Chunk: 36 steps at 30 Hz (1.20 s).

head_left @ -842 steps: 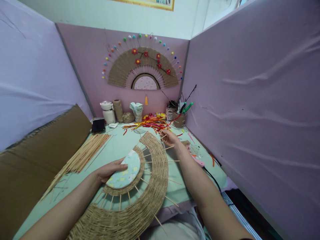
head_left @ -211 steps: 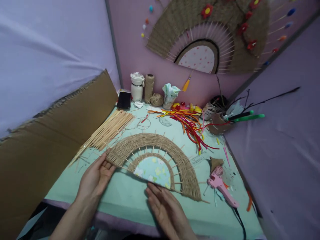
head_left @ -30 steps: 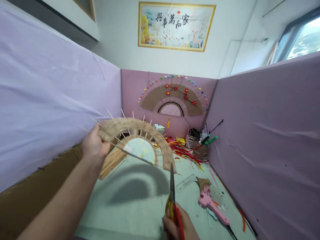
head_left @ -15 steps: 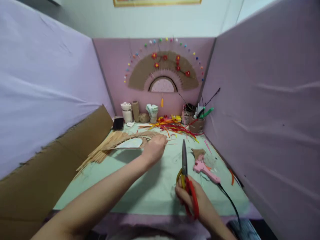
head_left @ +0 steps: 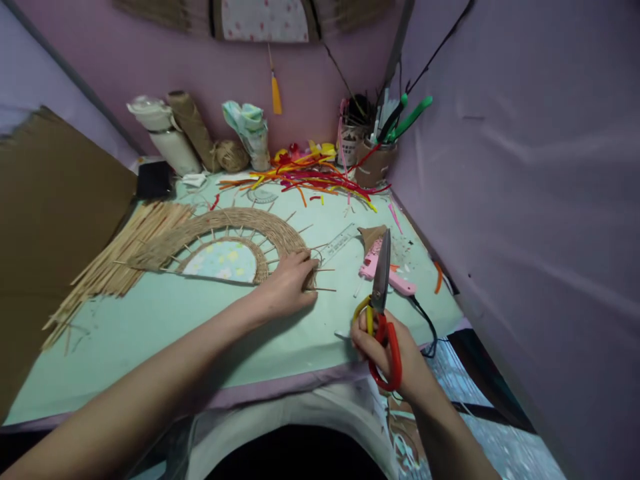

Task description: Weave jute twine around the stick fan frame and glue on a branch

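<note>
A half-round woven fan of jute cord and wooden sticks, with a flowered paper centre, lies flat on the green table. My left hand rests closed on its right end, where stick tips poke out. To the right, my right hand grips red-and-yellow-handled scissors, blades together and pointing up and away, a little apart from the fan.
A bundle of loose sticks lies left of the fan beside a cardboard sheet. A pink glue gun and a ruler lie right. Coloured strips, twine spools, a white jar and tool cups stand at the back. Purple panels enclose the table.
The fan, held up in the air a second ago, now lies flat on the table with my left hand on its right end. The scissors stay in my right hand, blades upright.
</note>
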Each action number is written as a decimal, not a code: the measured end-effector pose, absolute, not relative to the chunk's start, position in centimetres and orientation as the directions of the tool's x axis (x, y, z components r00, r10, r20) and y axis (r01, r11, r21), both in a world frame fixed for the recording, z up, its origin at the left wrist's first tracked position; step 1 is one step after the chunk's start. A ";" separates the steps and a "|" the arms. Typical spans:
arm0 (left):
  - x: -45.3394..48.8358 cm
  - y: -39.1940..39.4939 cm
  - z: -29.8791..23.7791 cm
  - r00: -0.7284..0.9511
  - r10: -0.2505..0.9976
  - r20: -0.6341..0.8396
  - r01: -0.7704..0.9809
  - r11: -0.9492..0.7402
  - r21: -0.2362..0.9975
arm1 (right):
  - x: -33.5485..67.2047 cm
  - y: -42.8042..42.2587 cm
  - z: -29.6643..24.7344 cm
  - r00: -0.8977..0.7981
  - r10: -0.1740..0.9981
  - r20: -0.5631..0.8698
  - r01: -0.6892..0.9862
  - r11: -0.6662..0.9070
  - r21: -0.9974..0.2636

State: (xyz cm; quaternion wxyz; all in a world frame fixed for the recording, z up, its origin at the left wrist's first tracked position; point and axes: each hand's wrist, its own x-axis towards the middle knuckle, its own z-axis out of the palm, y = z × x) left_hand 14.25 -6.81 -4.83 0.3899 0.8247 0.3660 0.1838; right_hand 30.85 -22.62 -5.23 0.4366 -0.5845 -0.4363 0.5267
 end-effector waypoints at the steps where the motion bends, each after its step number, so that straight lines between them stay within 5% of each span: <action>1: 14.2 -6.7 -4.6 0.675 0.738 0.004 0.457 -0.423 0.782 | 31.0 -22.6 -5.4 0.070 0.968 -0.241 0.059 -0.245 -0.968; 11: 15.4 -7.5 -6.0 0.583 0.808 0.091 0.698 -0.555 0.453 | 31.7 -22.2 -5.7 0.149 0.939 -0.310 0.144 -0.331 -0.932; 22: 17.1 -5.8 -5.4 0.607 0.788 0.104 0.648 -0.566 0.509 | 31.4 -21.6 -5.2 0.155 0.940 -0.302 0.140 -0.324 -0.936; 30: 18.3 -4.9 -5.6 0.451 0.892 -0.006 0.468 -0.231 0.853 | 30.9 -21.2 -5.1 0.197 0.937 -0.288 0.103 -0.312 -0.945; 36: 18.1 -2.8 -5.3 0.605 0.793 -0.078 0.543 -0.339 0.768 | 30.0 -20.2 -5.5 0.200 0.919 -0.338 -0.045 -0.336 -0.941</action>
